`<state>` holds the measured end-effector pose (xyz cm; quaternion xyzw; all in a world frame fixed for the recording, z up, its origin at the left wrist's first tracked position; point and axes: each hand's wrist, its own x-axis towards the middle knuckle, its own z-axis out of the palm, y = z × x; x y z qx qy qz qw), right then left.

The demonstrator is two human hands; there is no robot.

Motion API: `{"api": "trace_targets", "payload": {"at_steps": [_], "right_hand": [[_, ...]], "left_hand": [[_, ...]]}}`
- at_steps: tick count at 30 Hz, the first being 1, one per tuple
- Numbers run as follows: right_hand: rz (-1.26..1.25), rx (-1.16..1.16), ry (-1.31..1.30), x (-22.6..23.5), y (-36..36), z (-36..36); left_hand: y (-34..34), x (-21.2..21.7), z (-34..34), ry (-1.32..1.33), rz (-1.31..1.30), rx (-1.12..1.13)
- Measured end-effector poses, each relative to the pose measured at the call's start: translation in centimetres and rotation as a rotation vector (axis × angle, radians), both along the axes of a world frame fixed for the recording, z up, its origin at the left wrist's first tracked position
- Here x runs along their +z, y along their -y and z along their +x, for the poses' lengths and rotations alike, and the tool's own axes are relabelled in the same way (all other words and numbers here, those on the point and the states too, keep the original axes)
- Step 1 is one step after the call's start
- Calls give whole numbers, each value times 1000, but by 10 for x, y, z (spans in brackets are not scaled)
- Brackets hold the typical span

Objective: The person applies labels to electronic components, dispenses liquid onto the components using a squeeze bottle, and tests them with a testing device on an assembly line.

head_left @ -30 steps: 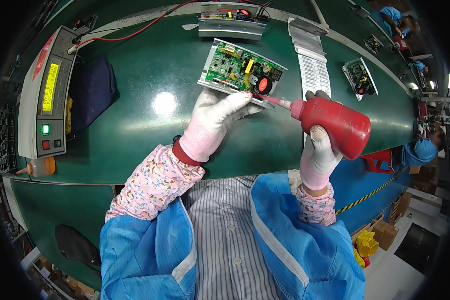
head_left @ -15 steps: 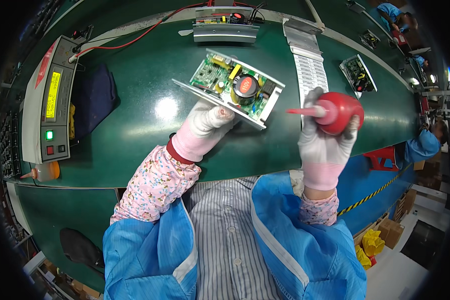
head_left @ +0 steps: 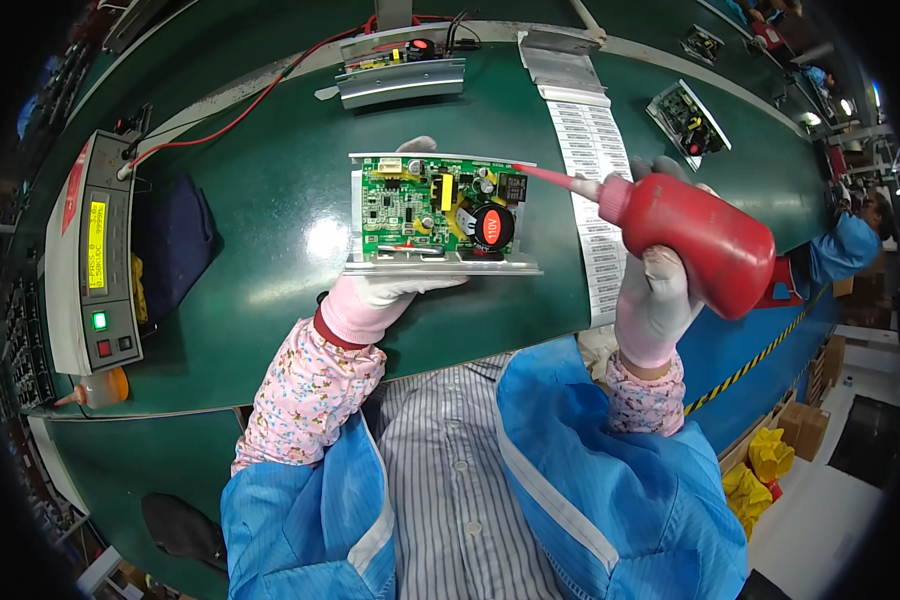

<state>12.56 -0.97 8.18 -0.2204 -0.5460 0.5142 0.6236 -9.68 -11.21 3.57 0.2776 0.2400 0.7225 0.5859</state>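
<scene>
My gloved left hand (head_left: 390, 287) holds a circuit board (head_left: 400, 215) in a silver metal bracket above the bench, its component side facing me. Most of the left fingers are hidden behind the board; one fingertip shows past its upper edge. A round black coil with a red label (head_left: 492, 228) sits at the board's lower right. In my gloved right hand (head_left: 660, 300) is a red squeeze bottle (head_left: 700, 235), tilted with its long thin nozzle (head_left: 560, 180) pointing left. The nozzle tip is at the board's upper right corner; whether it touches I cannot tell.
A tester with a lit yellow display (head_left: 98, 250) stands at the left, beside dark cloth (head_left: 182, 245) and an orange-tipped bottle (head_left: 102, 387). Another board in a bracket (head_left: 402, 82) lies at the back. A label strip (head_left: 602, 265) runs down the green bench; one more board (head_left: 690, 125) lies right.
The board has turned from a slant to nearly level, facing me. The red bottle has come closer and tilted, its nozzle now reaching the board's upper right corner. My view has shifted slightly.
</scene>
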Motion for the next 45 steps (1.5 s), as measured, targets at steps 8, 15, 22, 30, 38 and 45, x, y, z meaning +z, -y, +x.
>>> {"api": "trace_targets", "payload": {"at_steps": [8,15,22,30,38,45], "right_hand": [[41,33,75,-4,-7,-1],[282,-46,126,-7,-5,-3],[360,40,51,2,2,-20],[-32,-213,250,5,-32,22],[-316,331,33,9,-50,28],[-257,370,196,19,-48,10]], "left_hand": [[3,2,1,-15,-44,10],[18,-13,-5,228,-188,-98],[13,-10,-4,433,-79,-162],[16,-28,-15,296,-143,-207],[0,-34,-25,398,-203,-378],[-5,-60,-26,502,-251,-416]]}}
